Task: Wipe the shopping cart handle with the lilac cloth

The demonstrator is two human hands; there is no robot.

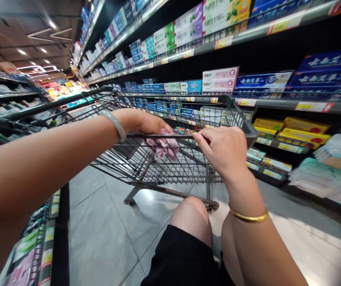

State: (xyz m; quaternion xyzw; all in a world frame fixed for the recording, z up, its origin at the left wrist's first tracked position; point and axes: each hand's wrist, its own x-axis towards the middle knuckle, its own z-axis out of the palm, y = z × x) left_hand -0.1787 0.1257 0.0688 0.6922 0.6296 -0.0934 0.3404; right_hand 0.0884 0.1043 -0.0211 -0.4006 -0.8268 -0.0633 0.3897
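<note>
Left forearm (54, 159), pink cloth (162, 149) beneath fingers (166, 127)

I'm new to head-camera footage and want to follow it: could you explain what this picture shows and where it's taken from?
There is no machine here, just a person's two bare hands. A camera worn on the head looks forward and down, so the forearms reach in from the bottom and left, with the person's knees below.

In front is a wire shopping cart on a grey tiled floor. The left hand reaches over its near rim and appears to hold a crumpled pinkish cloth, though some fingers are hidden. The right hand is curled at the same rim.

Shelves of packaged goods line both sides, including pink-and-white boxes beyond the cart.
</note>
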